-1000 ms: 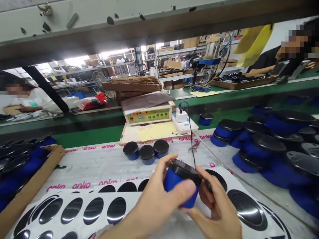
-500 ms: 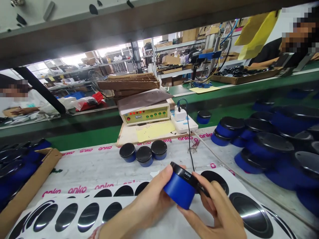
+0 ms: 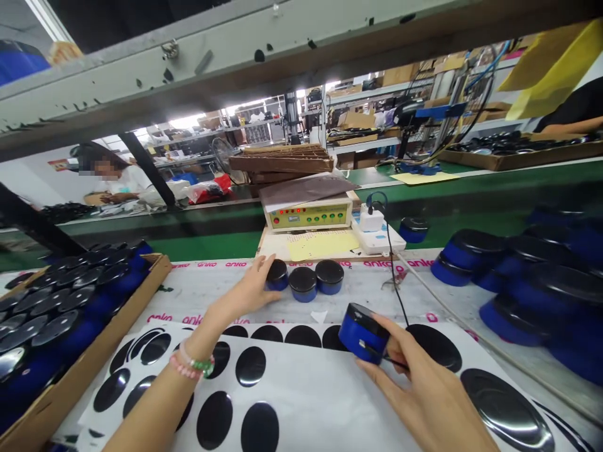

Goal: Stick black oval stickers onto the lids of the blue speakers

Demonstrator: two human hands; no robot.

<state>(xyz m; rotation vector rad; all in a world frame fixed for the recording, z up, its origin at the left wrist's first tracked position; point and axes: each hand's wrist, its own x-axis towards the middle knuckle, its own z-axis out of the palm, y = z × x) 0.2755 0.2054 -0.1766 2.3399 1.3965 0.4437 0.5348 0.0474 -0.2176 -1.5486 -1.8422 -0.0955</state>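
Observation:
My right hand (image 3: 414,370) holds a blue round device (image 3: 362,333) with a black top, tilted above white sheets; a black cable (image 3: 396,282) runs down behind it. My left hand (image 3: 254,285) reaches out, its fingers around the left side of another blue device (image 3: 277,275). Beside that one, a second device (image 3: 303,284) and a third device (image 3: 329,277) stand upright, close together. White sheets (image 3: 311,389) carrying black round stickers (image 3: 250,366) lie beneath my arms.
A cardboard box (image 3: 94,351) of blue devices is at left; stacked devices (image 3: 541,282) fill the right. A control unit (image 3: 308,218) and power strip (image 3: 379,238) stand behind. A white cable (image 3: 461,320) crosses at right. A person (image 3: 125,179) sits beyond.
My left hand has left the held device and moved forward-left to the leftmost standing one. My right hand still holds its device, now turned differently. The view has shifted left.

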